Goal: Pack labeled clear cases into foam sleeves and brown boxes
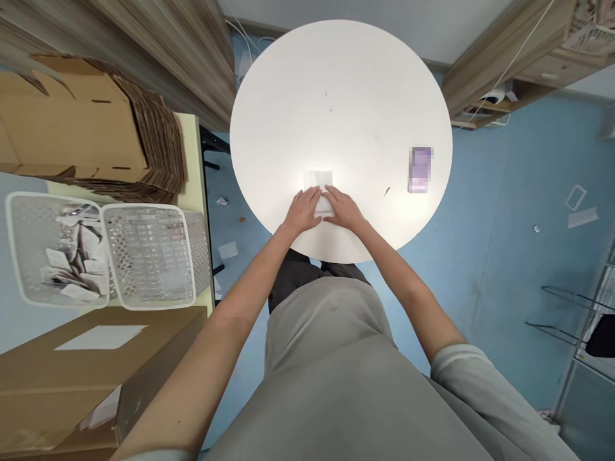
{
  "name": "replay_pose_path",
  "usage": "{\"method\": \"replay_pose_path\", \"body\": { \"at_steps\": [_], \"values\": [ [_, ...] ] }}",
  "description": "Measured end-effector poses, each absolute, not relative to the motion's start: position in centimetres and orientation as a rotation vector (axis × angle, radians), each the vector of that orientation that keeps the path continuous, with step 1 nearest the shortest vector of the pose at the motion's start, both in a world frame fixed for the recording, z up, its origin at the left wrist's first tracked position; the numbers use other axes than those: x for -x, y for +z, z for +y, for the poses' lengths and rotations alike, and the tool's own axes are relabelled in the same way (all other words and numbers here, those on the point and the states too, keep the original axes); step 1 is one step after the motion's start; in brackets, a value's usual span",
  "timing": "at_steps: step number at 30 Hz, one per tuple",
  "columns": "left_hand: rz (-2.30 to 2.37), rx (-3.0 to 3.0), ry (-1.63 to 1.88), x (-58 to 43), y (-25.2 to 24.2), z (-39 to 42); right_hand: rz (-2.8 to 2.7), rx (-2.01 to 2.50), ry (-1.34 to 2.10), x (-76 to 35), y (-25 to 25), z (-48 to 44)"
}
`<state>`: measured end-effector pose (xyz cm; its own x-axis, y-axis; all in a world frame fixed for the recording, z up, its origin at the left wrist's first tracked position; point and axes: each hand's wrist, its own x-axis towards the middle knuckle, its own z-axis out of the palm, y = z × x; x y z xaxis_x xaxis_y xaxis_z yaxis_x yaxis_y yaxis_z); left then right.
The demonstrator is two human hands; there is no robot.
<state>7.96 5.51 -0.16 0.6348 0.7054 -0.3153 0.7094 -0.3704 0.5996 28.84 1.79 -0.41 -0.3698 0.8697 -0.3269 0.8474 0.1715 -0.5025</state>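
Observation:
A small white rectangular piece, perhaps thin packaging, lies near the front edge of the round white table. My left hand grips its left side, fingers over the surface and thumb toward me. On its right side, my right hand holds it in the same way. The fingertips of both hands almost meet over the middle of the piece. Its exact kind is hard to make out, white on white, and the hands hide part of it.
A blurred purple rectangle lies at the table's right. On the left-hand side table are stacked flat cardboard, a basket of small packets, a basket of clear plastic pieces and a cardboard box. Scraps lie on the blue floor.

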Motion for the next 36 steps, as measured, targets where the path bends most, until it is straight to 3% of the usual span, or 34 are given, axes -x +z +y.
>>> {"method": "replay_pose_path", "body": {
  "at_steps": [11,22,31,36],
  "values": [
    [1.019,-1.992,-0.153,-4.9,1.1,1.8,-2.425,1.747,1.054,-27.6,2.1,-4.6],
    [1.435,-1.578,0.048,-7.1,2.4,4.0,-2.240,1.942,1.080,-27.3,5.1,2.1],
    [1.790,-1.449,0.173,-8.7,1.4,1.4,-2.206,2.092,1.134,-25.3,3.2,7.3],
    [1.840,-0.890,0.213,-8.4,1.7,-1.6,-2.114,2.147,1.223,-25.1,2.1,7.9]
  ]
}}
